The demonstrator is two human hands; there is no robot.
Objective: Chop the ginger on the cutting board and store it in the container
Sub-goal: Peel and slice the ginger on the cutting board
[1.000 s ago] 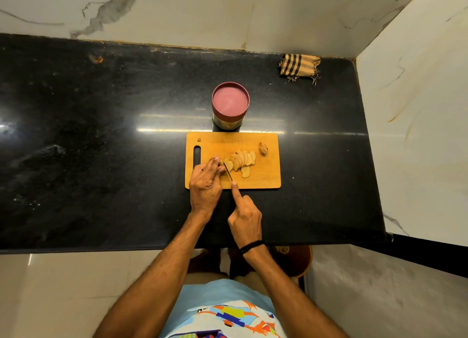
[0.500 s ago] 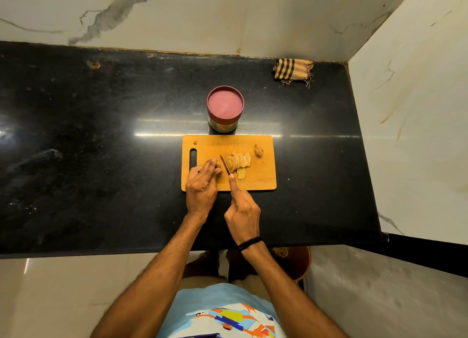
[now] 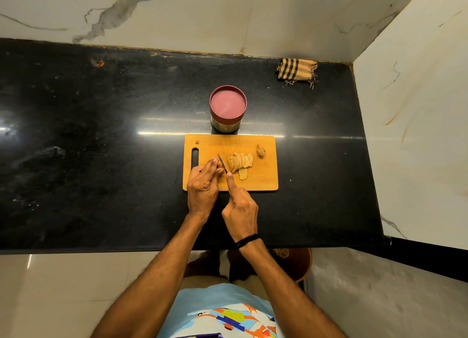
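One rectangular wooden cutting board with a handle slot lies on the black stone countertop. One round container with a dark pink lid stands just behind the far edge of the board, and its lid is on. One striped beige and black cloth lies folded in the far right corner, well apart from the board.

On the board there is one overlapping fan of pale ginger slices. I count about seven, but the overlap makes the exact number unsure. One more single slice lies just beside the fan on the near side. One brown ginger knob lies alone near the right edge.

There is one small knife, its blade between the fan and the uncut ginger stub. The left hand rests on the board, its fingertips bent down and pinching the stub. The right hand grips the knife handle, with the index finger stretched straight along the back of the blade. It has one black wristband.
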